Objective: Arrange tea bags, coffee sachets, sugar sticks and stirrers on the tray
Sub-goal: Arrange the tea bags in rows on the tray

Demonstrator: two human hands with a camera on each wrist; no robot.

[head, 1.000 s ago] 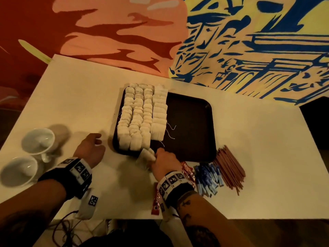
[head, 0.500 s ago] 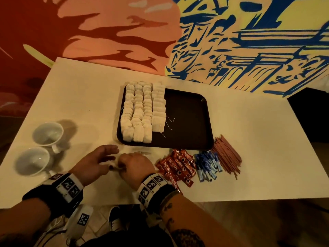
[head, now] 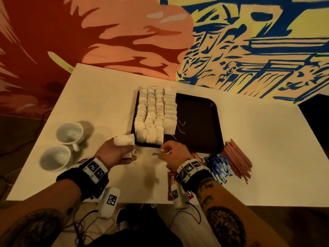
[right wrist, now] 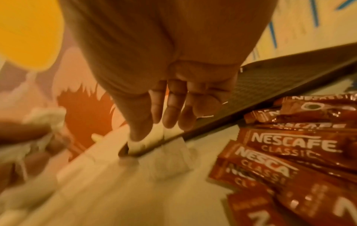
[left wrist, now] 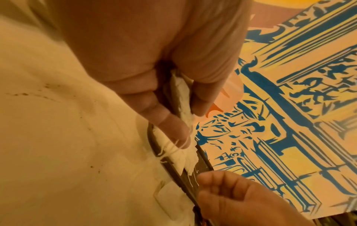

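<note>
A dark brown tray (head: 197, 118) lies mid-table, and several rows of white tea bags (head: 153, 114) fill its left part. Just off the tray's near-left corner, my left hand (head: 130, 148) grips a small bunch of tea bags (head: 123, 140); the left wrist view shows these tea bags (left wrist: 182, 97) squeezed between thumb and fingers (left wrist: 201, 94). At the tray's front edge, my right hand (head: 164, 151) pinches a single tea bag (right wrist: 172, 154) by its string, so it dangles blurred just above the table. Red coffee sachets (right wrist: 293, 145), blue sugar sticks (head: 218, 166) and reddish stirrers (head: 237, 162) lie on the table to the right.
Two white cups (head: 70, 133) (head: 55, 156) stand at the table's left. The right half of the tray holds only loose tea-bag strings (head: 181, 127). A painted wall (head: 249, 41) rises behind the white table (head: 267, 139). More coffee sachets (head: 171, 182) lie under my right wrist.
Both hands were together near the table's front edge; now the left one holds a bunch of tea bags by the tray corner and the right one has moved to the tray's front edge.
</note>
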